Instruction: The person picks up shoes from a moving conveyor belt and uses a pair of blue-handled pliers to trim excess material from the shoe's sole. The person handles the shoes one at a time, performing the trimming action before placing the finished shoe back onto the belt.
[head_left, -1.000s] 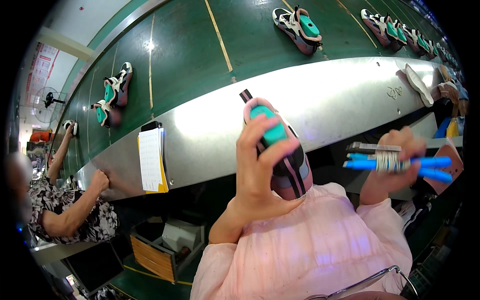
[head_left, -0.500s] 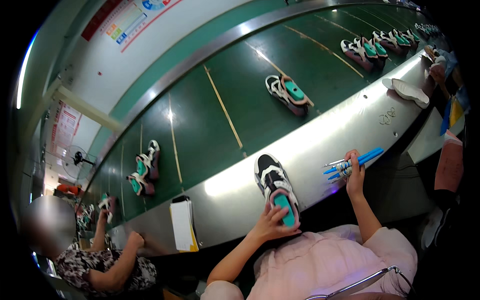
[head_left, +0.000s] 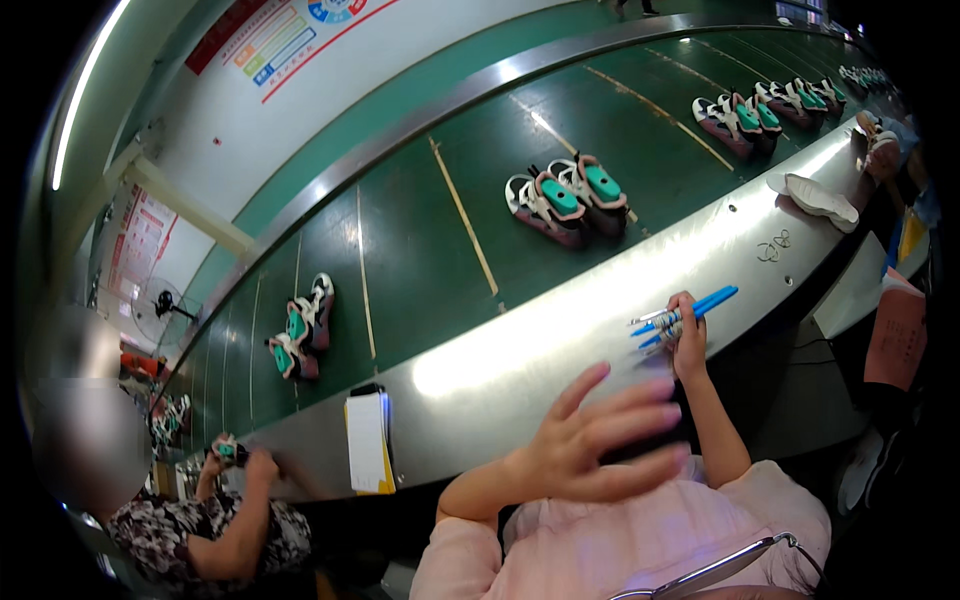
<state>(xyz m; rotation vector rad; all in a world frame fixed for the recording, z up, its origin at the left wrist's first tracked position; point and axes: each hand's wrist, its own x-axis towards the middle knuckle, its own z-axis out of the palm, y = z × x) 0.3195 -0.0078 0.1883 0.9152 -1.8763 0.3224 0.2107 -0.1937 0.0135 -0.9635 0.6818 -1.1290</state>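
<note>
beside the green belt: one hand spread, one hand full of pens

along the left edge, a co-worker [head_left: 210,520] in a patterned top sits at the steel surface [head_left: 560,340], holding a teal-lined shoe [head_left: 228,452] in both hands. beyond, on the green conveyor belt [head_left: 420,240], a pair of black and teal shoes [head_left: 300,328] lies on its side. a white paper pad with a yellow edge [head_left: 367,442] rests on the steel surface, just left of my arm.

my left hand [head_left: 600,440] hovers in front of my chest, grip open, fingers spread wide and holding nothing; it looks slightly blurred. out on the belt past it, a second pair of shoes with teal insoles [head_left: 565,200] lies soles down, well apart from my hands.

my right hand [head_left: 688,335] is up at the near rim of the steel surface, grip closed around a bundle of blue pens [head_left: 685,312], their ends pointing out to both sides. farther right, more shoes [head_left: 755,115] ride the belt, and a white insole [head_left: 820,198] lies on the steel.
</note>
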